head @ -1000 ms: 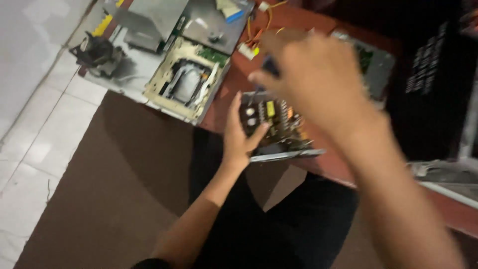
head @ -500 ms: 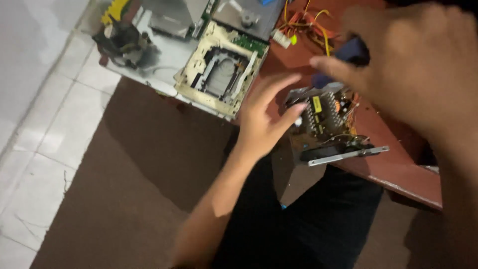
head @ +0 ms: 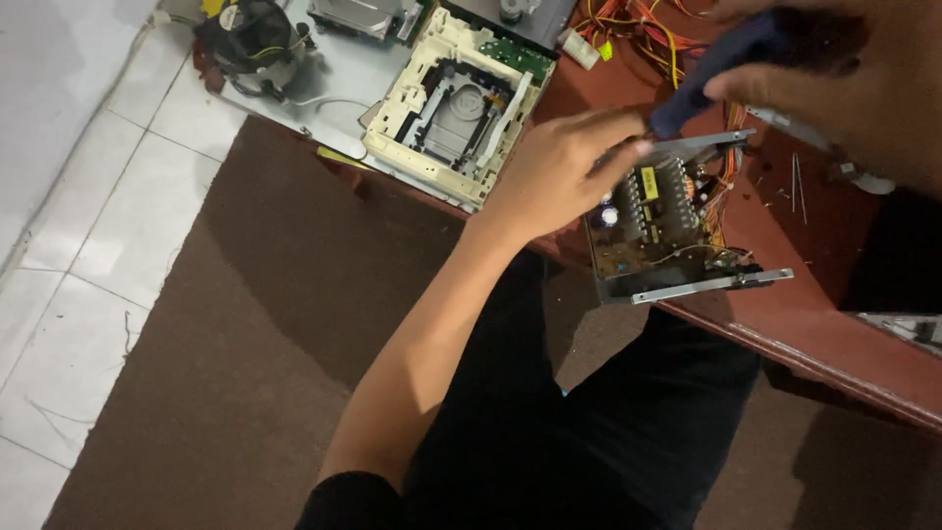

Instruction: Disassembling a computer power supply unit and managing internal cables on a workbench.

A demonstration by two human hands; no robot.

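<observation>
An opened power supply unit (head: pixel 677 231) with a brown circuit board, heat sinks and bundled wires rests on the edge of a reddish wooden table (head: pixel 844 334). My left hand (head: pixel 559 172) grips its left side and steadies it. My right hand (head: pixel 844 74) is at the top right, close to the camera, holding a screwdriver with a dark blue handle (head: pixel 726 69); its tip points down at the unit's upper left corner, next to my left fingers.
A cream-framed optical drive mechanism (head: pixel 456 108) lies left of the unit on a grey metal panel. A black cooling fan (head: pixel 250 39) sits at the top left. Coloured wires (head: pixel 638 25) spread along the table's back. Brown carpet and white floor tiles lie below.
The view has shifted, so the table things now sit further right. My right hand has moved up toward the top right corner, and the screwdriver tip now meets the unit beside my left fingers.
</observation>
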